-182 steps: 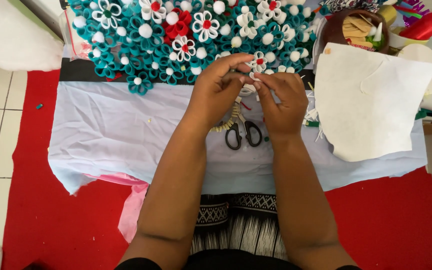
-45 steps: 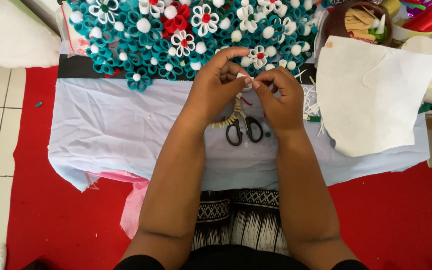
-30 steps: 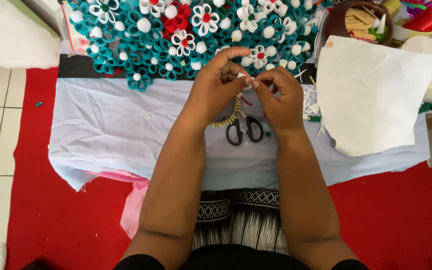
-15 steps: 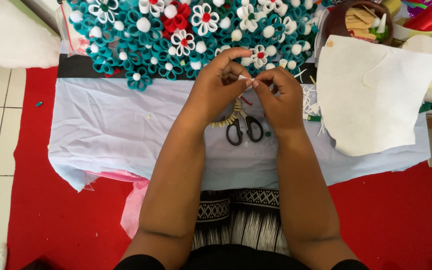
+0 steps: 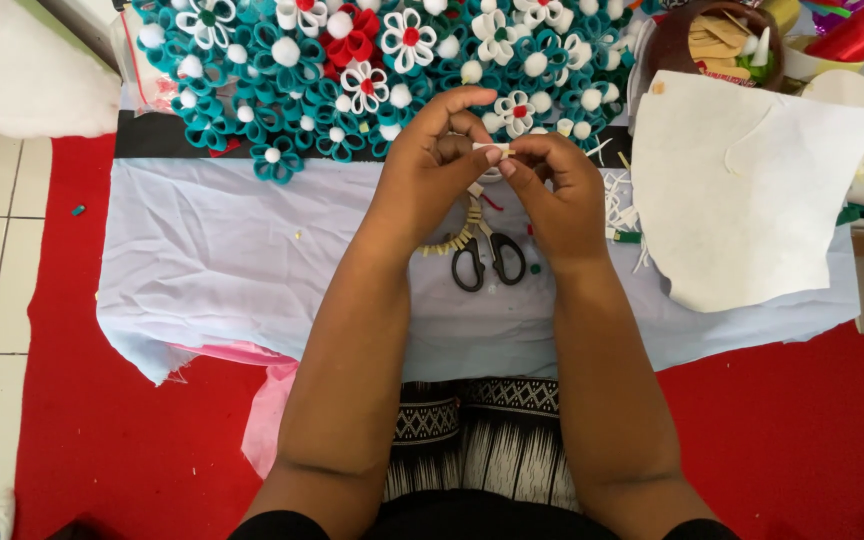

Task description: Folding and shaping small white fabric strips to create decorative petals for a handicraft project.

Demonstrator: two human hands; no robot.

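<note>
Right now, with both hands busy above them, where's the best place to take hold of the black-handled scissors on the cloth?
Take the scissors by the two black loop handles, coming from the person's near side. The loops lie flat, open and exposed on the pale cloth, while the blades point away and are hidden beneath the left hand and right hand.

Since six seconds ago both hands have lifted off the flower mat's edge; the left hand and right hand now pinch a small white strip together.

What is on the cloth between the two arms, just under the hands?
In the head view, black-handled scissors lie on the pale cloth, just below the left hand and right hand, beside a short row of small beige pieces.
</note>
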